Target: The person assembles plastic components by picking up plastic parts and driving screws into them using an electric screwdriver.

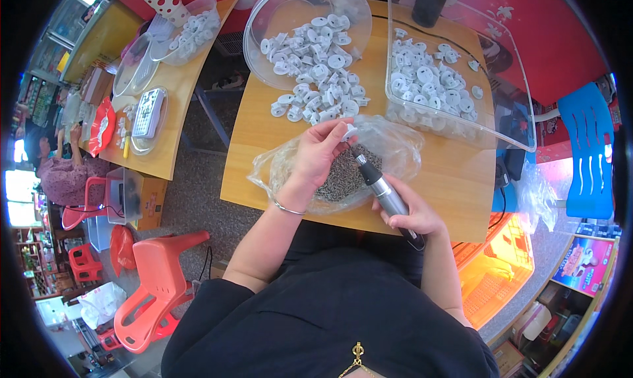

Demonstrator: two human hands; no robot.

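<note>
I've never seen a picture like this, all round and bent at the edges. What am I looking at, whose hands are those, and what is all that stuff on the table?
There is no machine here. A person wears a wide-angle camera on the head, looking down, which is why the straight edges curve. The two arms that come up from the bottom are that person's own.

The left hand pinches a small white plastic part between its fingertips. The right hand grips a slim grey electric screwdriver, its tip pointing up toward that part.

Both hands work over a clear plastic bag that holds a heap of small dark screws. It lies on a wooden table. Farther back, more white parts spill out of a tipped round clear bowl, and a clear rectangular bin on the right holds others.
</note>
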